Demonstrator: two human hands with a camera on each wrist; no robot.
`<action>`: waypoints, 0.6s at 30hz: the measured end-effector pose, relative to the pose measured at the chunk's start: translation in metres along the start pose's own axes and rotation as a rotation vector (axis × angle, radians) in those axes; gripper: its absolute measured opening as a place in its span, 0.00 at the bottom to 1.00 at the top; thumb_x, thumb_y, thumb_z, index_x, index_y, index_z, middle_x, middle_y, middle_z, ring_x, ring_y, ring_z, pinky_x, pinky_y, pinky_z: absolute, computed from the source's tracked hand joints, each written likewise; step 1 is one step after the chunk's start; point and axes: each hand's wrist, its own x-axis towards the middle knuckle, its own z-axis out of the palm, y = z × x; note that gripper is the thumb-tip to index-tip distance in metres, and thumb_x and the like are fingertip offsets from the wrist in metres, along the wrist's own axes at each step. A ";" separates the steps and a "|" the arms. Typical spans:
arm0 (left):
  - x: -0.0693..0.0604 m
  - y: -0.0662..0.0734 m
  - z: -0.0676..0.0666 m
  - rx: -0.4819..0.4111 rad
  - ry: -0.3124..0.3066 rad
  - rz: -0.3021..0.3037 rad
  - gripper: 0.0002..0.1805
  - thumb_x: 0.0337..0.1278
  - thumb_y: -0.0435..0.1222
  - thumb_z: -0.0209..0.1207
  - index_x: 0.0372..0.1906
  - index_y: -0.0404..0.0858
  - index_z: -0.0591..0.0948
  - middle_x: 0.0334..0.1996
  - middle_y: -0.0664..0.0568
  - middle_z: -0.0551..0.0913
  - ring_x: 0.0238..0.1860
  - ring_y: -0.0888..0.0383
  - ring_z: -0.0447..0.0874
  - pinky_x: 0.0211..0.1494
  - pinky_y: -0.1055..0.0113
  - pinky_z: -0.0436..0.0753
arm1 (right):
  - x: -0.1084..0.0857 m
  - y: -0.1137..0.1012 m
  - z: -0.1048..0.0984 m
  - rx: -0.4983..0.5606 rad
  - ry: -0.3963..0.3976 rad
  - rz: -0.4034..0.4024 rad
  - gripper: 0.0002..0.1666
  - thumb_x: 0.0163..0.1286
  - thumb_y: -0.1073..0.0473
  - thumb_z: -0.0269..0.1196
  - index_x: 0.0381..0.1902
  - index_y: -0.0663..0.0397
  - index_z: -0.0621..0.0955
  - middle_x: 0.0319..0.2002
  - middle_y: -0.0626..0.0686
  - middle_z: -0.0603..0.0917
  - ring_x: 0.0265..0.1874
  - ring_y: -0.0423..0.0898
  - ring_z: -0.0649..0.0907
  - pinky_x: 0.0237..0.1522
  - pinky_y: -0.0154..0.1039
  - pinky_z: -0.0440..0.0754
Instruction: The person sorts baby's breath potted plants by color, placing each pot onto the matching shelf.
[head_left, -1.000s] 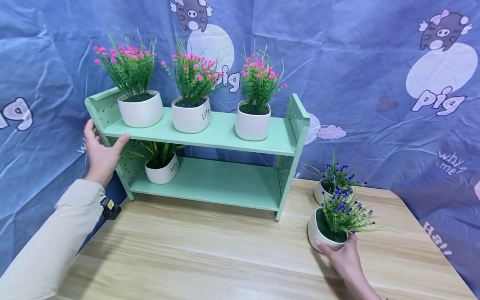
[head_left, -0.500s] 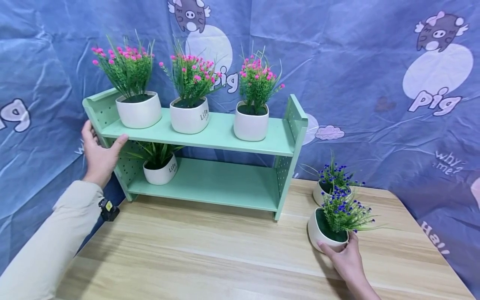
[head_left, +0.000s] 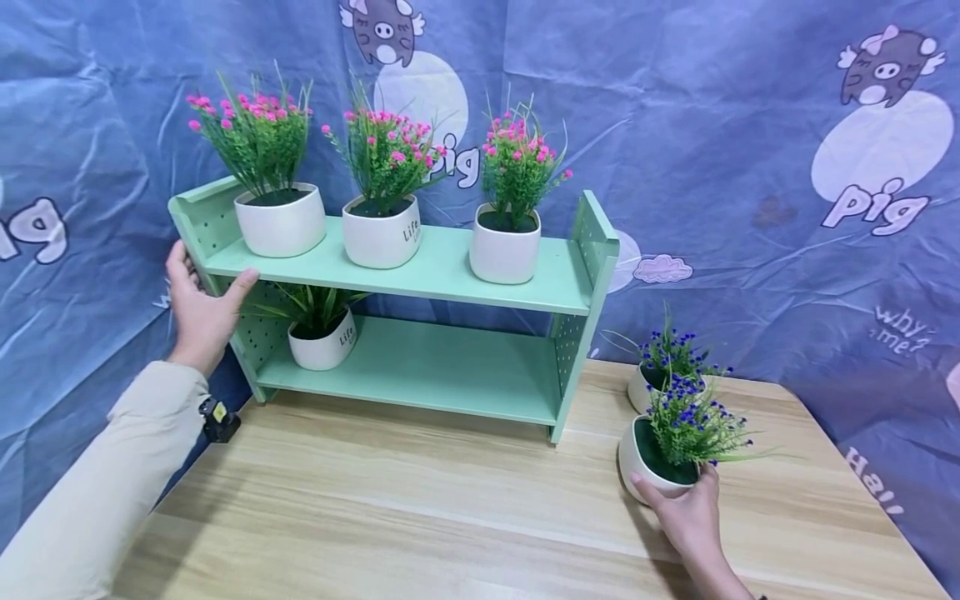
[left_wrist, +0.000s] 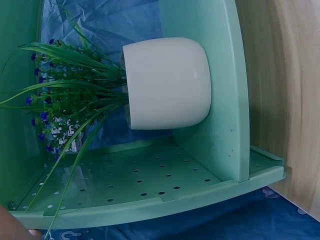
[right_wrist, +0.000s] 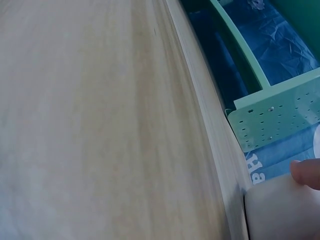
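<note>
My left hand [head_left: 201, 310] grips the left side panel of a green two-tier shelf [head_left: 450, 354], thumb at the front and fingers round the outer side. A white pot with a leafy plant [head_left: 322, 340] stands on the lower tier near this hand; small blue flowers show on it in the left wrist view. My right hand [head_left: 688, 512] holds a white flowerpot [head_left: 636, 467] with blue flowers, thumb on its near side. This pot leans to the right; whether its base touches the table cannot be seen. In the right wrist view a fingertip [right_wrist: 305, 172] lies on the pot's wall.
Several pink-flowered pots stand along the top tier, among them one at the right [head_left: 505, 250]. Another blue-flowered pot [head_left: 643, 388] stands behind the held one. The wooden table [head_left: 420, 508] reaches a blue cloth backdrop [head_left: 712, 167] with printed pigs.
</note>
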 end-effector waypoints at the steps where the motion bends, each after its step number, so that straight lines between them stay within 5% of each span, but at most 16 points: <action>1: 0.000 0.000 0.000 -0.001 -0.001 0.001 0.46 0.51 0.37 0.67 0.73 0.48 0.54 0.65 0.50 0.61 0.62 0.58 0.60 0.68 0.69 0.59 | 0.000 0.000 0.000 0.000 0.002 0.001 0.64 0.48 0.61 0.75 0.69 0.76 0.47 0.62 0.80 0.59 0.62 0.71 0.61 0.67 0.59 0.54; 12: -0.002 0.003 0.001 0.002 -0.003 -0.001 0.46 0.52 0.36 0.67 0.73 0.49 0.54 0.65 0.50 0.62 0.62 0.58 0.60 0.68 0.69 0.59 | -0.010 -0.005 -0.003 0.003 -0.025 0.061 0.60 0.51 0.58 0.74 0.70 0.74 0.50 0.63 0.77 0.62 0.61 0.67 0.65 0.63 0.59 0.60; 18: 0.000 0.000 0.001 0.010 -0.011 -0.003 0.46 0.53 0.37 0.66 0.73 0.50 0.53 0.66 0.50 0.61 0.63 0.57 0.60 0.68 0.69 0.59 | -0.017 -0.012 -0.002 0.012 -0.048 0.064 0.58 0.53 0.57 0.73 0.71 0.70 0.51 0.62 0.74 0.65 0.58 0.63 0.69 0.51 0.31 0.66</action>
